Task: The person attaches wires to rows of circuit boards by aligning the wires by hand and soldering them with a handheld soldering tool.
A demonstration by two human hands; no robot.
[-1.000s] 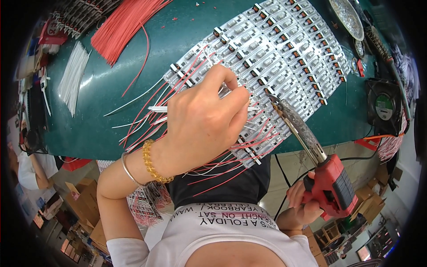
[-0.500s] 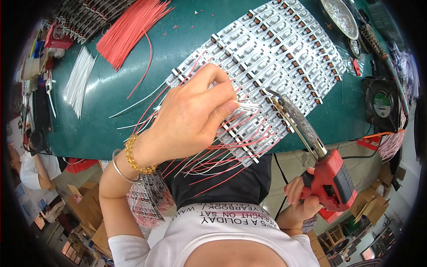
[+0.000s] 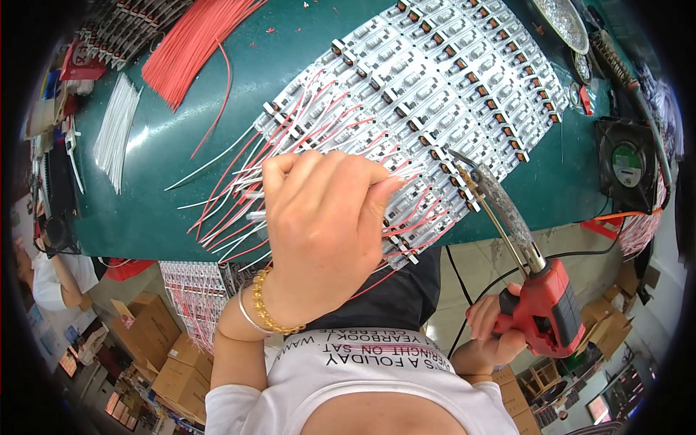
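Observation:
A large panel of small white circuit boards (image 3: pixel 428 94) lies slanted across the bench, with red and white wires (image 3: pixel 319 119) trailing from its near left rows. Over those rows is my left hand (image 3: pixel 319 232), its fingers curled round a bunch of white wires (image 3: pixel 412 168). The wire ends poke out past the thumb; the palm side is hidden. My right hand (image 3: pixel 496 330) is wrapped round the handle of a red and black soldering gun (image 3: pixel 547 308). The gun's metal tip (image 3: pixel 455 156) reaches over the boards near the wire ends; whether it touches them I cannot tell.
On the green bench (image 3: pixel 174 210) lie a bundle of red wires (image 3: pixel 196 51) and a smaller bundle of white wires (image 3: pixel 116 134). A black fan (image 3: pixel 625 167) and a metal dish (image 3: pixel 562 25) stand at the right. Wired boards (image 3: pixel 192 290) hang below the bench's front edge.
My left hand has moved down and slightly right, turning upright, and uncovers more wires on the panel. The panel has shifted slightly up and left in view. My right hand keeps the soldering gun.

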